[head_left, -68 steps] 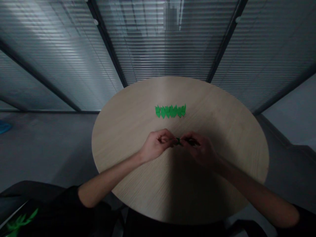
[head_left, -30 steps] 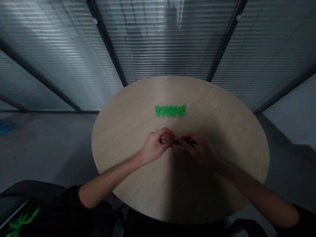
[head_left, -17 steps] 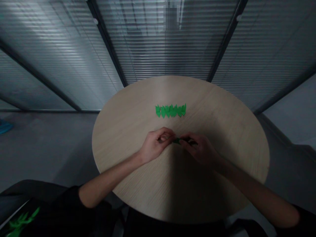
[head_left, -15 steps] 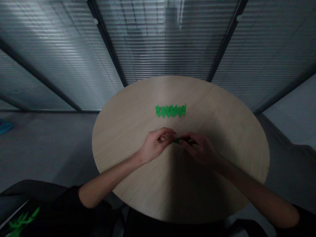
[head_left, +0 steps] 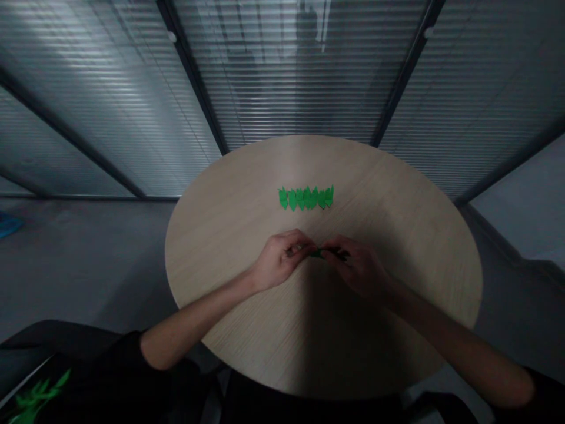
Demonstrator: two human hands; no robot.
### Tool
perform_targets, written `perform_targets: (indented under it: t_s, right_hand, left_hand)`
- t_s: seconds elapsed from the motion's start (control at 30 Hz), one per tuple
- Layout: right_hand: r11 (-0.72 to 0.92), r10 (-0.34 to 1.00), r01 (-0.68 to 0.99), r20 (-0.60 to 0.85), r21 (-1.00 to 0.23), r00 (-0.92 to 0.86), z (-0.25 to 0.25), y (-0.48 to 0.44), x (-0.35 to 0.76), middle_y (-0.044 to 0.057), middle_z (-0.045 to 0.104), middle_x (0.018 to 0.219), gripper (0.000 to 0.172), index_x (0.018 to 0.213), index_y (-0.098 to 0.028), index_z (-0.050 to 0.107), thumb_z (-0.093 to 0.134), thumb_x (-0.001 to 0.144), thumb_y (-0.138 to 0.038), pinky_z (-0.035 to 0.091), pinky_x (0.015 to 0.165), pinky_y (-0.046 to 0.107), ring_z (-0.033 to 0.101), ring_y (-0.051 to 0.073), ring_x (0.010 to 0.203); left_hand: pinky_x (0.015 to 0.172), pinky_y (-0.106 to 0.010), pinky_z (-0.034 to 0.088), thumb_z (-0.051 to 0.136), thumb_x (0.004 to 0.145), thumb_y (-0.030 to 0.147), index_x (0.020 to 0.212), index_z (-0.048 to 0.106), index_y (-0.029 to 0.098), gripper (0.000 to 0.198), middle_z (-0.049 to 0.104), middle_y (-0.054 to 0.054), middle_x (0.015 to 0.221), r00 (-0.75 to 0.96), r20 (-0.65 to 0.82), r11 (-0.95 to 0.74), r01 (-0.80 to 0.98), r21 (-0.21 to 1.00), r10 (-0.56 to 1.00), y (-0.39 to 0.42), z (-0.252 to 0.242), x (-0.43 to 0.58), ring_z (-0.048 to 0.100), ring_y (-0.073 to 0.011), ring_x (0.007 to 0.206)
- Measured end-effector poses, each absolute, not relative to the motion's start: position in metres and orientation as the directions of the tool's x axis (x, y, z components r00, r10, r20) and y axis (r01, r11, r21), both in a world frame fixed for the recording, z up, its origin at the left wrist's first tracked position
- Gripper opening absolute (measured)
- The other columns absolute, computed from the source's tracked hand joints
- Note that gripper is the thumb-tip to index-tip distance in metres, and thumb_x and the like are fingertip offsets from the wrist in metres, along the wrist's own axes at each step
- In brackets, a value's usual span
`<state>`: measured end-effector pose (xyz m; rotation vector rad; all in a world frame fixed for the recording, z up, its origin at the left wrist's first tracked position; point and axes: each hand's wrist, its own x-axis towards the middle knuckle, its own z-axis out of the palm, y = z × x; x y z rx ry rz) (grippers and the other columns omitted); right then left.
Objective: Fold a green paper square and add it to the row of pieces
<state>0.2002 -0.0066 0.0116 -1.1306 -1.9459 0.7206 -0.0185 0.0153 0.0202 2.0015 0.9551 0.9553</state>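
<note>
Over the middle of the round wooden table (head_left: 233, 224), my left hand (head_left: 282, 256) and my right hand (head_left: 353, 265) meet with their fingertips almost touching. Both pinch a small dark green piece (head_left: 316, 253) between them. Part of it is covered by the fingers, and its exact shape is too dark to make out. Beyond the hands, a row of several bright green leaf-shaped pieces (head_left: 306, 198) lies side by side on the tabletop.
More green leafy pieces (head_left: 39, 397) are at the bottom left, beside a dark chair (head_left: 57, 335). A blue object (head_left: 9, 224) lies on the floor at the far left. Glass panels with blinds (head_left: 282, 88) stand behind the table.
The fingertips of both hands have shifted slightly around the green piece, with my left fingers now a little closer to the right ones. The row of pieces has not changed.
</note>
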Motion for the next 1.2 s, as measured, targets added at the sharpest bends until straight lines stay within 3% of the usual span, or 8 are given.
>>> perform_targets:
  t_s: [0.27, 0.47, 0.63, 0.8, 1.0, 1.2]
  right_hand:
    - [0.356, 0.927, 0.418, 0.261, -0.836, -0.268, 0.009, -0.005, 0.201, 0.005, 0.077, 0.087, 0.019, 0.097, -0.021, 0.073, 0.063, 0.097, -0.037, 0.058, 0.072, 0.031, 0.073, 0.02, 0.078]
    - [0.325, 0.936, 0.401, 0.23, -0.857, -0.267, 0.005, -0.004, 0.202, 0.005, 0.076, 0.087, 0.021, 0.097, -0.021, 0.073, 0.064, 0.097, -0.039, 0.058, 0.071, 0.031, 0.072, 0.019, 0.075]
    - [0.304, 0.941, 0.383, 0.212, -0.873, -0.264, 0.006, -0.003, 0.202, 0.004, 0.075, 0.082, 0.021, 0.098, -0.02, 0.073, 0.064, 0.096, -0.039, 0.058, 0.07, 0.031, 0.072, 0.019, 0.071]
    - [0.278, 0.955, 0.335, 0.221, -0.9, -0.199, 0.006, -0.003, 0.201, 0.003, 0.076, 0.082, 0.019, 0.093, -0.02, 0.073, 0.066, 0.095, -0.038, 0.057, 0.069, 0.029, 0.072, 0.018, 0.073]
    - [0.279, 0.956, 0.247, 0.244, -0.928, -0.164, 0.004, -0.004, 0.199, 0.003, 0.075, 0.083, 0.014, 0.091, -0.02, 0.072, 0.068, 0.093, -0.034, 0.057, 0.068, 0.027, 0.073, 0.017, 0.074]
    - [0.27, 0.955, 0.194, 0.237, -0.943, -0.176, 0.003, -0.007, 0.197, 0.003, 0.075, 0.081, 0.015, 0.091, -0.021, 0.071, 0.068, 0.094, -0.035, 0.058, 0.069, 0.028, 0.073, 0.017, 0.074]
  left_hand:
    - [0.062, -0.025, 0.055, 0.063, 0.098, 0.036, 0.096, 0.075, 0.013, 0.026, 0.074, -0.008, 0.084, 0.417, 0.16, -0.277, 0.238, 0.931, 0.895, 0.019, 0.015, -0.019, 0.068, -0.0147, 0.068]
    - [0.061, -0.024, 0.053, 0.063, 0.097, 0.035, 0.088, 0.073, 0.013, 0.025, 0.073, -0.007, 0.076, 0.386, 0.179, -0.294, 0.262, 0.919, 0.905, 0.018, 0.016, -0.018, 0.067, -0.0146, 0.068]
    - [0.061, -0.023, 0.057, 0.064, 0.095, 0.035, 0.093, 0.071, 0.012, 0.024, 0.071, -0.006, 0.077, 0.4, 0.115, -0.176, 0.119, 0.977, 0.909, 0.02, 0.016, -0.015, 0.067, -0.0131, 0.066]
    - [0.056, -0.024, 0.059, 0.062, 0.098, 0.047, 0.106, 0.063, 0.013, 0.035, 0.068, -0.004, 0.076, 0.365, 0.11, -0.114, -0.012, 0.993, 0.924, 0.02, 0.012, -0.01, 0.067, -0.0146, 0.066]
    - [0.054, -0.021, 0.053, 0.077, 0.087, 0.041, 0.089, 0.063, 0.014, 0.03, 0.068, -0.002, 0.074, 0.444, 0.047, -0.137, 0.172, 0.975, 0.895, 0.011, 0.009, -0.006, 0.064, -0.0122, 0.061]
    - [0.053, -0.022, 0.05, 0.069, 0.091, 0.039, 0.089, 0.064, 0.014, 0.026, 0.069, -0.004, 0.074, 0.438, 0.054, -0.147, 0.181, 0.972, 0.897, 0.01, 0.007, -0.004, 0.065, -0.0133, 0.061]
